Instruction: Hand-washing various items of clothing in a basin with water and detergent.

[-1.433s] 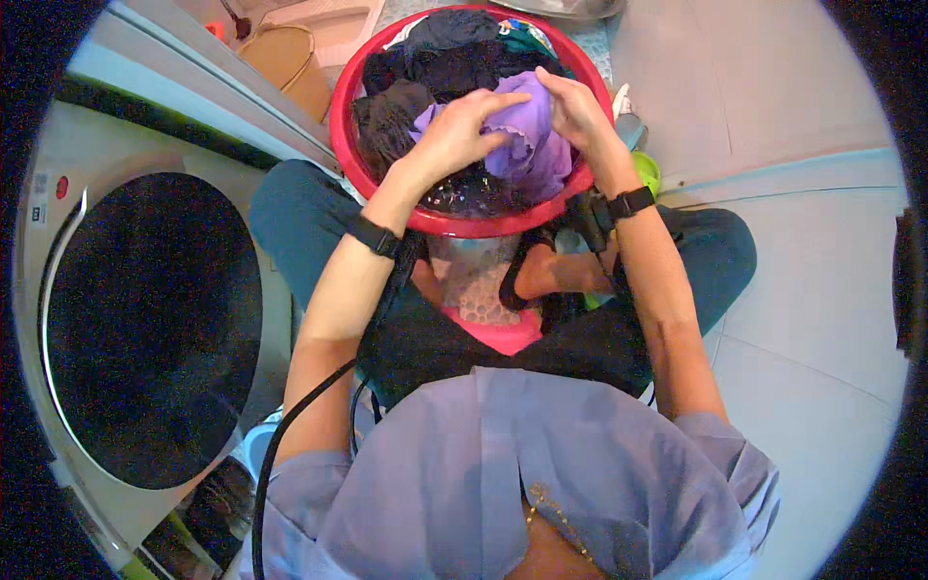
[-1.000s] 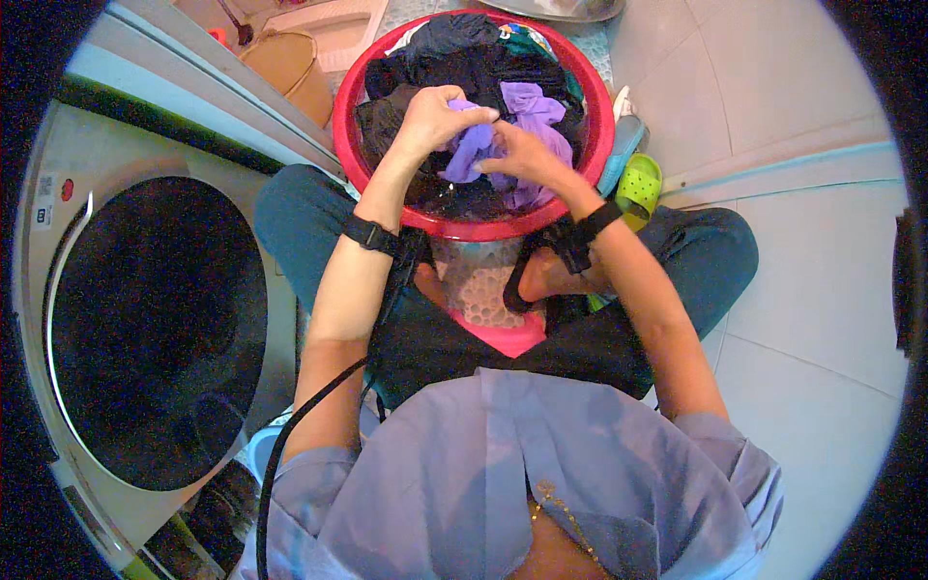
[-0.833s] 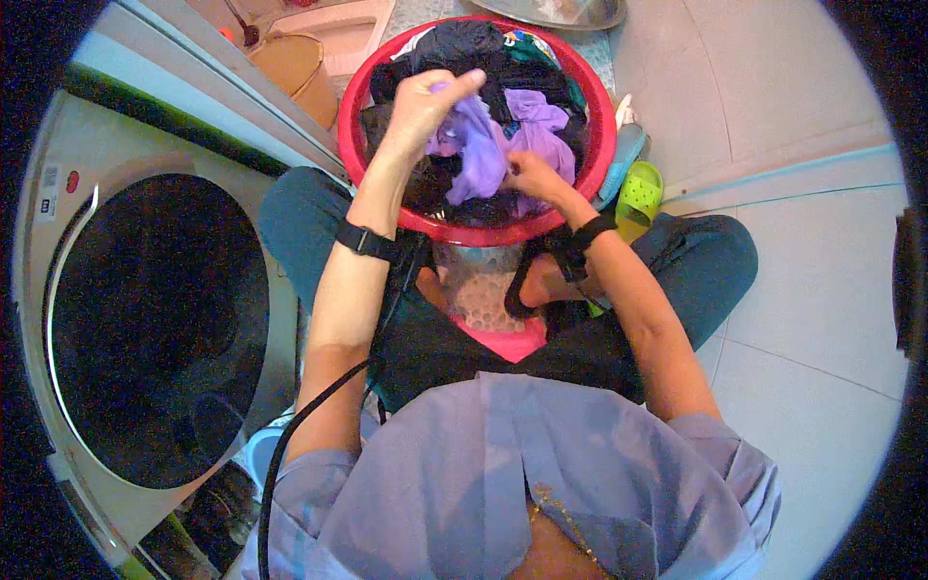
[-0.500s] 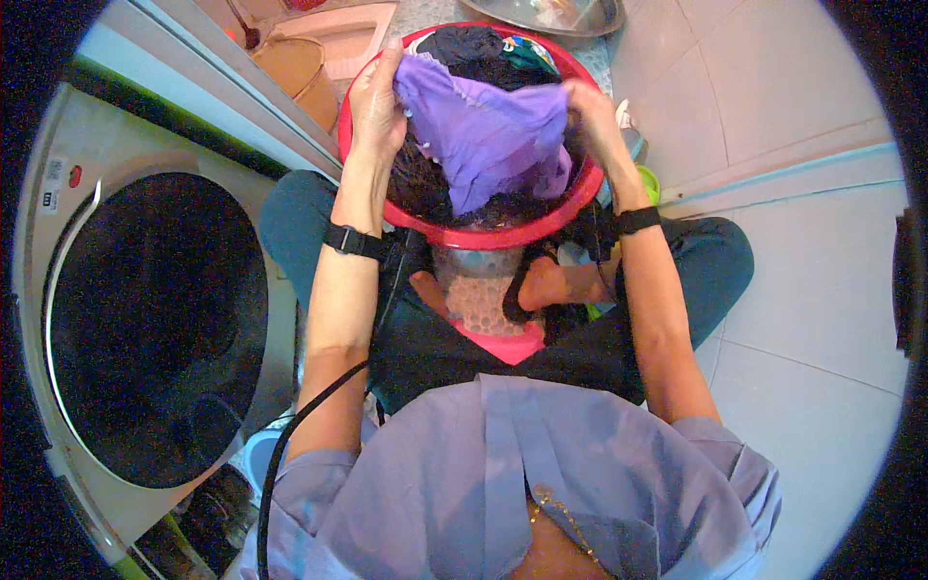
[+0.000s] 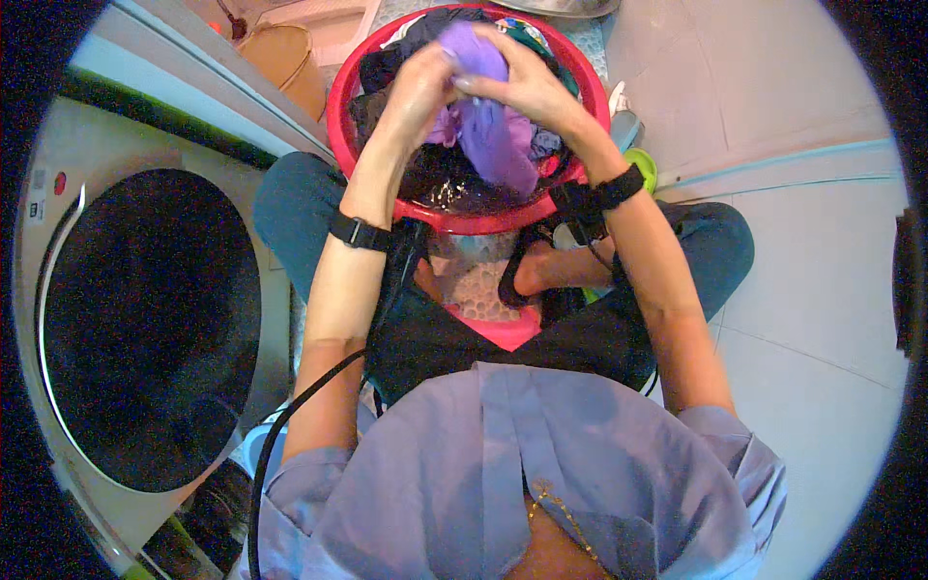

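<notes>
A wet-looking purple cloth garment [image 5: 498, 145] is bunched between my two hands above a red basin [image 5: 341, 135]. My left hand [image 5: 425, 87] closes on its gathered left side. From the right, my right hand [image 5: 522, 85] grips the same bundle, thumb toward the left hand. The lower part of the garment hangs down into the basin. Dark clothes [image 5: 387, 70] lie heaped in the basin behind and beside it, and dark water [image 5: 449, 193] glistens at its near side.
A front-loading washing machine [image 5: 150, 329] with a round dark door stands at the left. An orange-brown bucket [image 5: 285, 72] is behind the door frame. Part of a metal basin [image 5: 561, 6] shows at the far edge. A green container [image 5: 640, 169] sits right of the red basin, by the tiled wall [image 5: 706, 77].
The purple garment was spread out between my hands, held apart. My hands have come together, and the cloth is now gathered into a bunch.
</notes>
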A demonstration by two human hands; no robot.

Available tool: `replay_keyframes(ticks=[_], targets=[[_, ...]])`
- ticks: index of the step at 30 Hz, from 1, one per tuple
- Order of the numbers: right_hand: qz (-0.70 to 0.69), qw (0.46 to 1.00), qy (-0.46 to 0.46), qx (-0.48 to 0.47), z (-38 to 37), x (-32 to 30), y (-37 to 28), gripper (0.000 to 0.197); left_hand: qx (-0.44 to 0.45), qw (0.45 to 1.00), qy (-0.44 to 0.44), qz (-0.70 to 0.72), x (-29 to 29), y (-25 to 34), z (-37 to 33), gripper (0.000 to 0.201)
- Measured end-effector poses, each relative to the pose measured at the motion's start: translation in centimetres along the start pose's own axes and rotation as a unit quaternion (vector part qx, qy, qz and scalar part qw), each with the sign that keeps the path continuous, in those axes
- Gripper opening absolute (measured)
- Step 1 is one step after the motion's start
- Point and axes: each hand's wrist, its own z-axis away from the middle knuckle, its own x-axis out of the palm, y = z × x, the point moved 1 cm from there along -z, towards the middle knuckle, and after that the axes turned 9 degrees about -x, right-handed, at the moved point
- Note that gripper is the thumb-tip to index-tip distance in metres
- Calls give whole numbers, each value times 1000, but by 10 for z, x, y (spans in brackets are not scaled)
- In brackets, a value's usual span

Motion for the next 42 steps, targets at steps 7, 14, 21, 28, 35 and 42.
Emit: replay_keyframes(ticks=[7, 14, 21, 28, 35, 42], targets=[[246, 932, -201, 172, 88, -5, 124, 40, -8, 816, 11, -578, -32, -21, -13, 29], [375, 807, -397, 224, 130, 72, 141, 55, -65, 809, -95, -576, -50, -43, -7, 25], [440, 705, -478, 284, 154, 76, 191, 45, -36, 811, -44, -583, -35, -40, -1, 26], [499, 727, -369, 294, 184, 74, 220, 30, -92, 745, -23, -660, -14, -71, -11, 29], [343, 747, -513, 247, 178, 28, 224, 30, -106, 746, -67, -654, 6, -94, -25, 29], [104, 912, -302, 259, 69, -64, 113, 26, -14, 820, -65, -568, 15, -80, -30, 85]])
